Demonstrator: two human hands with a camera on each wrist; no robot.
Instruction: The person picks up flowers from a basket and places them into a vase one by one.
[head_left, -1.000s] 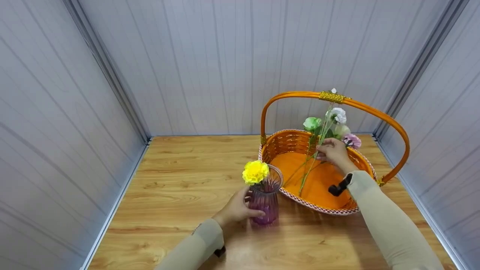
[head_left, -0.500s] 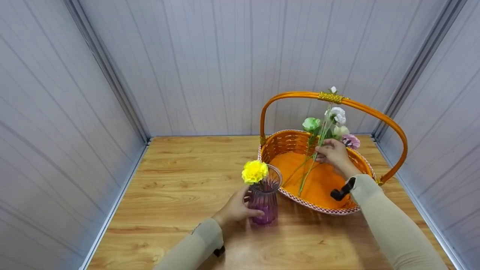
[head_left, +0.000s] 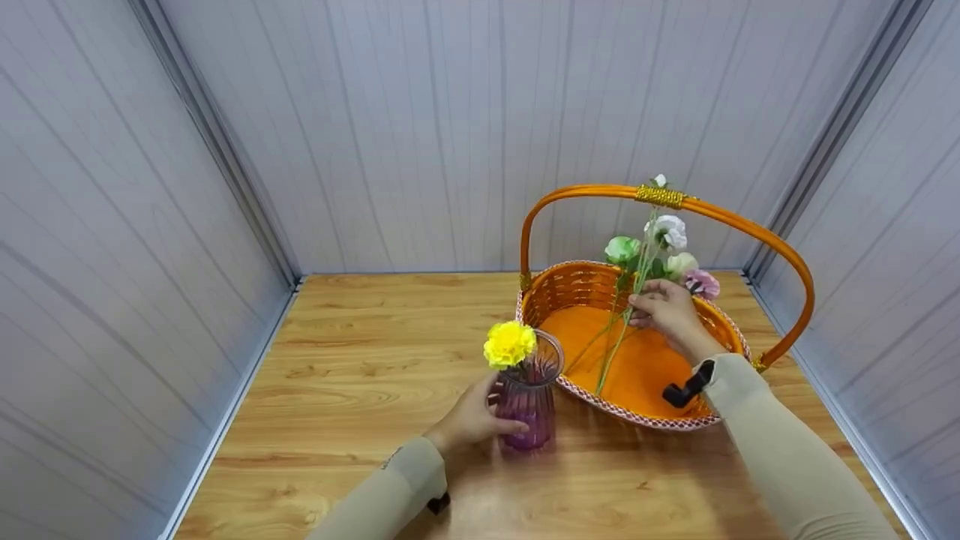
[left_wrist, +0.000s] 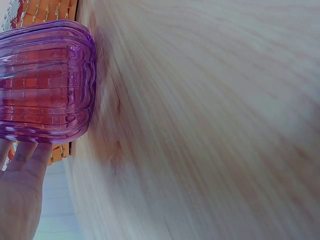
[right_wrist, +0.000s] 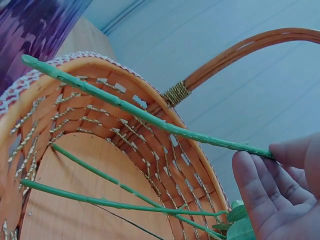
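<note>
A purple ribbed glass vase [head_left: 527,416] stands upright on the table, and my left hand [head_left: 471,415] holds it round its left side. From the vase's mouth rises a yellow carnation [head_left: 510,344]. Over the orange basket [head_left: 581,283], my right hand [head_left: 671,313] pinches a green stem [right_wrist: 120,103] between thumb and fingers. That stem leads up to a white flower [head_left: 668,231] with a small white bud above it; its cut end is raised in the right wrist view. A green flower [head_left: 622,249], a cream flower [head_left: 682,264] and a pink flower [head_left: 703,283] rest at the basket's back rim.
The basket's tall arched handle [head_left: 780,251] spans over the flowers and right hand. Two more stems [right_wrist: 120,202] cross inside the basket. The vase stands close to the basket's front left rim. Panel walls [head_left: 412,135] enclose the wooden table [head_left: 360,360].
The white flower and its bud have shifted slightly left with the stem in my right hand. My left hand and the vase stay nearly in place.
</note>
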